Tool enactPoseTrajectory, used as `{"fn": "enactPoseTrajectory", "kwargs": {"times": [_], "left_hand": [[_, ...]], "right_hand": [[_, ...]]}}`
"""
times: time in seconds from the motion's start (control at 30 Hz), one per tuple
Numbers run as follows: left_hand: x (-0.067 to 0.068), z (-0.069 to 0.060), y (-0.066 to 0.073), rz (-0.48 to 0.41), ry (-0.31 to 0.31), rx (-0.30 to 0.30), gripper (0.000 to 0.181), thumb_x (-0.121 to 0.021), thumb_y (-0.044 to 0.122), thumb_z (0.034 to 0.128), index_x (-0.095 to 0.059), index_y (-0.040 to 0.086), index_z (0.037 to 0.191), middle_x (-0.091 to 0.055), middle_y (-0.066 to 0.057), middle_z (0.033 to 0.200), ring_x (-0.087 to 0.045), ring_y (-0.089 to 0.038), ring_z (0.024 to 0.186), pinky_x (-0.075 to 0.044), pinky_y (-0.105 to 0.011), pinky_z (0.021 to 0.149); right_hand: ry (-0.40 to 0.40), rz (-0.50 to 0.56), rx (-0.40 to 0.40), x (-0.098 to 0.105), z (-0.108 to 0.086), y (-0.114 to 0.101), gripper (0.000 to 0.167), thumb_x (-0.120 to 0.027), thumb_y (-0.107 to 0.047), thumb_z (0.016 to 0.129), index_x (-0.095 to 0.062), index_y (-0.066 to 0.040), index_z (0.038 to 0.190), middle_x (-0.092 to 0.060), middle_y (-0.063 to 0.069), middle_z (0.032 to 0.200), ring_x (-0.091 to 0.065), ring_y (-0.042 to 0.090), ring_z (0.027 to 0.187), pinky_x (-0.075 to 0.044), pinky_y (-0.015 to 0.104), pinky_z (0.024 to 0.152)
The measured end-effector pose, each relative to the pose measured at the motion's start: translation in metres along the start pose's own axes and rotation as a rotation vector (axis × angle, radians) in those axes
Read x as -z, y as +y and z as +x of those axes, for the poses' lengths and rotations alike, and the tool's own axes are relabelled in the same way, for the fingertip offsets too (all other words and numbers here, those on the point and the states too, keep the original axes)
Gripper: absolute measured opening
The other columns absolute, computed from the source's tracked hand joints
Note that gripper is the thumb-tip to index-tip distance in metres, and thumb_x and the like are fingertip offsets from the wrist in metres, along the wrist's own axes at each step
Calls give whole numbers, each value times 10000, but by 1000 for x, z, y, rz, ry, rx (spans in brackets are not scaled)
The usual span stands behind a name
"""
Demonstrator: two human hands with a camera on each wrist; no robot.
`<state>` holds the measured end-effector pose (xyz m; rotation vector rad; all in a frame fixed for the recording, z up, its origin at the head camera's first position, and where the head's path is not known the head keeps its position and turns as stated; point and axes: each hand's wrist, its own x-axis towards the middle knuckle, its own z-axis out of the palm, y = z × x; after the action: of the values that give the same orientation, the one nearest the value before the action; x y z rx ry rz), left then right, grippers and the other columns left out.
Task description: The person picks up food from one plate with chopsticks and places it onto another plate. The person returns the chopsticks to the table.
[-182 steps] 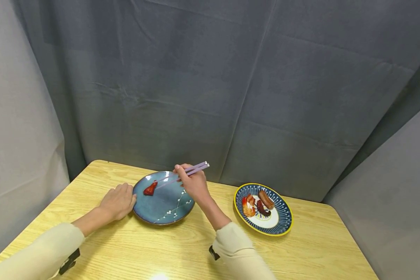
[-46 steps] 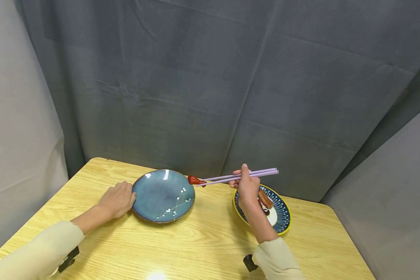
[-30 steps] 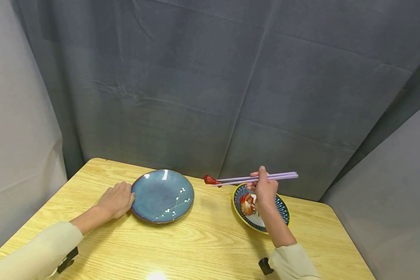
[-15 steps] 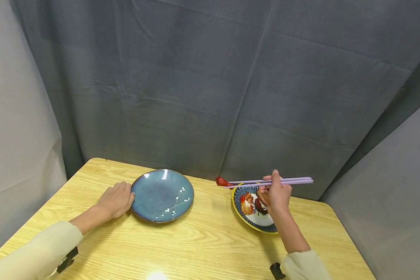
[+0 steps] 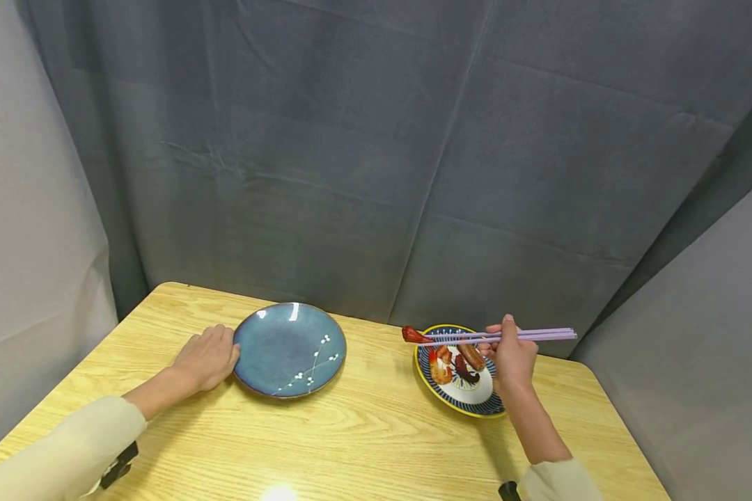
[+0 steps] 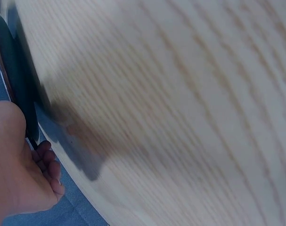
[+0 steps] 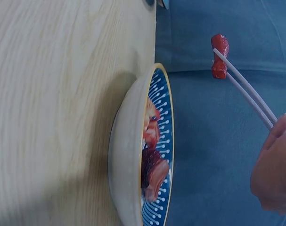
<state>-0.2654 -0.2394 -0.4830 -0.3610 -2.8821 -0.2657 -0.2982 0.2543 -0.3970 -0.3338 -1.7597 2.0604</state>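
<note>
My right hand (image 5: 514, 356) holds a pair of pale purple chopsticks (image 5: 548, 335). Their tips pinch a glossy red piece of food (image 5: 416, 335), perhaps meat, above the far left rim of a patterned bowl (image 5: 423, 376). In the right wrist view the red piece (image 7: 220, 55) hangs in the air, apart from the bowl (image 7: 121, 155). At the left, my left hand (image 5: 205, 358) grips the edge of a blue plate (image 5: 282, 348) with white blossoms. The left wrist view shows the thumb and curled fingers (image 6: 51, 167) at that plate's rim (image 6: 8, 66).
Inside the patterned bowl lie a shrimp (image 5: 440, 372), a dark curled piece (image 5: 466, 373) and a brown sausage (image 5: 473, 355). Both dishes stand on a light wooden table (image 5: 351, 445). A grey curtain (image 5: 301, 174) hangs behind it.
The red piece was lifted off the blue plate with the chopsticks. My right hand has carried it rightward, and lately slightly lower, to the patterned bowl. My left hand has stayed at the blue plate.
</note>
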Motion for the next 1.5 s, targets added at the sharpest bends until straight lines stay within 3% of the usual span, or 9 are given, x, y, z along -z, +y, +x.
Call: {"fn": "enactPoseTrajectory", "kwargs": {"times": [0.17, 0.43, 1.0, 1.5], "left_hand": [[-1, -1, 0, -2, 6, 0, 210, -498, 168, 1007, -492, -3, 884, -411, -78, 781, -469, -283, 730, -411, -437, 621], [0, -1, 1, -2, 11, 2, 205, -497, 158, 1003, -485, -3, 877, -404, -78, 779, -468, -289, 731, -410, -438, 625], [-2, 1, 1, -4, -10, 15, 212, -494, 173, 1009, -491, -3, 890, -412, -80, 790, -475, -289, 748, -408, -440, 637], [-2, 1, 0, -1, -11, 19, 223, -493, 179, 1005, -495, -14, 894, -411, -86, 790, -464, -287, 738, -404, -438, 629]], "right_hand": [[25, -22, -1, 11, 1, 1, 473, -485, -305, 1056, -650, 67, 816, -595, 53, 552, -562, 83, 407, -507, 229, 456], [47, -32, -11, 25, 2, 0, 477, -482, -316, 1056, -670, -41, 714, -597, 54, 550, -559, 88, 403, -499, 223, 445], [102, 8, -61, 62, 4, 4, 475, -494, -290, 1050, -668, -33, 690, -589, 55, 528, -562, 93, 384, -485, 215, 420], [137, -58, -87, 87, 5, 11, 488, -485, -305, 1049, -675, -63, 671, -612, 65, 549, -585, 91, 404, -504, 226, 441]]}}
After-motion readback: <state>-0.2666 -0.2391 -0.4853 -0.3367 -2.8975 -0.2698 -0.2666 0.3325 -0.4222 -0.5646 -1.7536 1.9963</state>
